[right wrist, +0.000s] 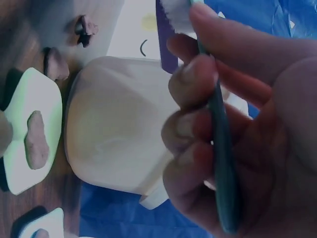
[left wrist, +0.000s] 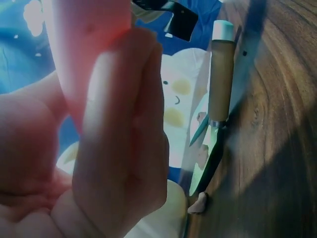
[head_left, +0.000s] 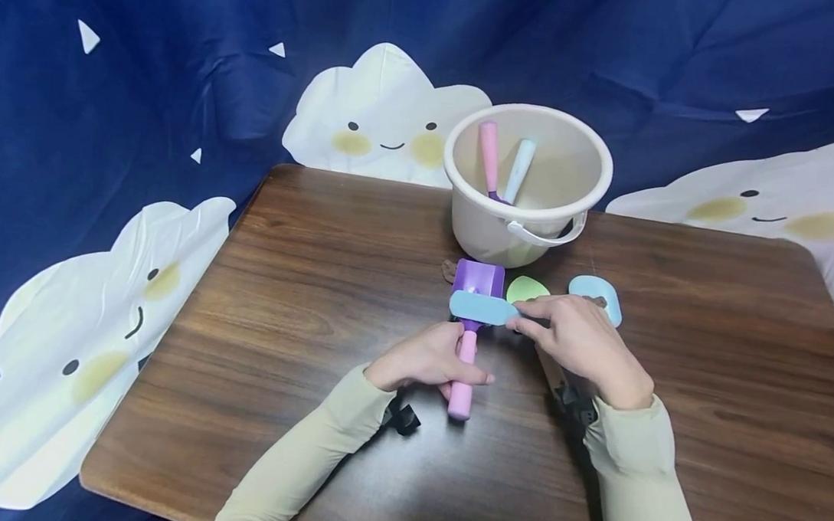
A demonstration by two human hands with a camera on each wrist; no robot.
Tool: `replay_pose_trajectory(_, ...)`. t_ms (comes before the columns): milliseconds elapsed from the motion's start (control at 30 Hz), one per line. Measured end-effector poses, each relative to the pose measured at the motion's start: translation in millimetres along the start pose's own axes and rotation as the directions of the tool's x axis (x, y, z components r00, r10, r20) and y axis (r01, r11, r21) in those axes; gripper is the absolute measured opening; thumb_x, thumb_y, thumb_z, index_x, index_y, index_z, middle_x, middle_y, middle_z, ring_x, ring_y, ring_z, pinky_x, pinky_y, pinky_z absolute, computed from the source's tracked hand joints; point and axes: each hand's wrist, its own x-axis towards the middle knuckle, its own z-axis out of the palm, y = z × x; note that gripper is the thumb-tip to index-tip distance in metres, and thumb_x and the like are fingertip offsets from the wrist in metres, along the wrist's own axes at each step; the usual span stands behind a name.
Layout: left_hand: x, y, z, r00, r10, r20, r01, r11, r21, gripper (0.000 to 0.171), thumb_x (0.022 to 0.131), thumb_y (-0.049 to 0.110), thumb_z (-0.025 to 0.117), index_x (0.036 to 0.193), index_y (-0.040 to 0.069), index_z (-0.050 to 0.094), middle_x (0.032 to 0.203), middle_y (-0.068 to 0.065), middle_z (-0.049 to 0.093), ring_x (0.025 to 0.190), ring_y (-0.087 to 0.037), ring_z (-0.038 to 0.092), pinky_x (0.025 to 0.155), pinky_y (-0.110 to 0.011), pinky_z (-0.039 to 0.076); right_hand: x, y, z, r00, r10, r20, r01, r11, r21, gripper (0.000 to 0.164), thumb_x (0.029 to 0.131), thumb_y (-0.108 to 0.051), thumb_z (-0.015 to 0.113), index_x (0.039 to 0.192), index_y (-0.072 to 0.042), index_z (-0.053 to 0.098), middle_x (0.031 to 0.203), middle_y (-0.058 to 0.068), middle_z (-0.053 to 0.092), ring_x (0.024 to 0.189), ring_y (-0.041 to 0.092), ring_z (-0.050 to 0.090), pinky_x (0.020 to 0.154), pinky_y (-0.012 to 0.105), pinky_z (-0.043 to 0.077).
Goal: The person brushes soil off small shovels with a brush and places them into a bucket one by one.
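My left hand [head_left: 423,359] grips the pink handle of a small purple toy shovel [head_left: 478,275], its blade pointing toward the bucket. In the left wrist view, curled fingers wrap the pink handle [left wrist: 91,29]. My right hand [head_left: 583,344] pinches a blue brush [head_left: 480,307], which lies across the base of the purple blade in the head view. The right wrist view shows the brush's teal handle [right wrist: 225,173] along the curled fingers and its white bristles [right wrist: 178,15] beside the purple shovel edge. Whether the bristles touch the blade is hard to tell.
A beige bucket [head_left: 490,236] stands at the table's back, holding a pink-handled and a light-blue-handled tool. By my right hand lie a green shovel [right wrist: 47,91] with a brown lump on it and a light-blue piece [head_left: 611,306]. Small brown lumps [right wrist: 57,64] lie near the bucket.
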Motion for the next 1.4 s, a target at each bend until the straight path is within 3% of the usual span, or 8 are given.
replay_pose_trajectory(133,-1.7,2.4,0.7,1.000,0.006,-0.021,-0.005,0.998,0.060,0.038,0.077,0.028,0.081,0.092,0.009,0.052,0.070,-0.005,0.062,0.048,-0.016,0.064,0.053,-0.037,0.058,1,3,1,0.997,0.040,-0.061,-0.042,0.999,-0.026,0.030,0.087,-0.035,0.071,0.112,-0.018,0.073,0.078,0.003,0.073,0.057,0.013,0.047,0.048,0.028,0.036)
replay_pose_trajectory(300,-4.5,5.5,2.7,1.000,0.002,0.012,-0.002,0.999,0.054,0.037,0.077,0.028,0.081,0.090,0.009,0.051,0.069,-0.004,0.062,0.048,-0.015,0.062,0.055,-0.041,0.058,0,8,-1,0.982,0.111,-0.154,-0.119,0.992,-0.044,0.031,0.090,-0.034,0.067,0.115,-0.017,0.072,0.064,0.002,0.063,0.059,0.018,0.048,0.046,0.032,0.037)
replay_pose_trajectory(467,-5.0,6.1,4.2,1.000,-0.009,0.012,0.009,0.999,0.038,0.036,0.077,0.028,0.081,0.090,0.010,0.052,0.067,-0.003,0.063,0.047,-0.015,0.062,0.055,-0.042,0.058,0,11,-1,0.977,0.150,-0.149,-0.155,0.988,-0.022,0.034,0.091,-0.034,0.066,0.118,-0.013,0.070,0.077,0.008,0.071,0.065,0.022,0.054,0.049,0.037,0.043)
replay_pose_trajectory(600,-2.5,4.6,3.8,1.000,0.002,0.005,-0.002,1.000,0.004,0.041,0.078,0.029,0.081,0.098,0.007,0.053,0.071,-0.004,0.062,0.049,-0.016,0.063,0.055,-0.042,0.058,1,14,0,0.983,0.095,-0.159,-0.093,0.996,0.014,0.034,0.091,-0.031,0.067,0.118,-0.010,0.070,0.091,0.011,0.075,0.068,0.021,0.059,0.056,0.038,0.047)
replay_pose_trajectory(800,0.3,2.1,1.0,1.000,0.015,-0.009,-0.016,0.999,-0.045,0.047,0.079,0.029,0.080,0.106,0.003,0.051,0.072,-0.003,0.059,0.050,-0.015,0.060,0.050,-0.035,0.057,-2,9,-3,1.000,-0.012,-0.025,0.015,0.992,0.126,0.032,0.090,-0.032,0.068,0.115,-0.012,0.071,0.099,0.004,0.075,0.068,0.011,0.053,0.063,0.028,0.046)
replay_pose_trajectory(967,1.1,1.2,-2.4,0.999,0.040,-0.001,-0.040,0.998,-0.055,0.039,0.080,0.028,0.078,0.099,0.004,0.053,0.066,0.000,0.057,0.052,-0.012,0.058,0.049,-0.030,0.053,-4,6,-4,0.997,-0.029,0.076,0.016,0.986,0.163,0.028,0.090,-0.034,0.068,0.113,-0.018,0.073,0.080,-0.010,0.069,0.064,0.008,0.049,0.063,0.024,0.043)
replay_pose_trajectory(1067,1.8,0.2,-3.0,0.999,0.052,0.000,-0.052,0.998,-0.043,0.040,0.080,0.028,0.079,0.099,0.005,0.053,0.066,0.002,0.057,0.053,-0.011,0.056,0.049,-0.028,0.051,-5,6,-4,0.997,-0.021,0.071,0.010,0.988,0.155,0.027,0.090,-0.033,0.069,0.112,-0.018,0.073,0.072,-0.010,0.064,0.060,0.008,0.046,0.060,0.024,0.041)
replay_pose_trajectory(1400,1.5,0.1,0.1,0.998,0.057,-0.030,-0.057,0.998,-0.003,0.038,0.077,0.027,0.080,0.095,0.008,0.052,0.065,0.004,0.054,0.056,-0.008,0.051,0.050,-0.021,0.041,-2,4,-5,0.999,0.012,0.030,-0.015,0.995,0.100,0.029,0.085,-0.034,0.073,0.110,-0.019,0.074,0.077,-0.007,0.071,0.061,0.009,0.046,0.056,0.024,0.038)
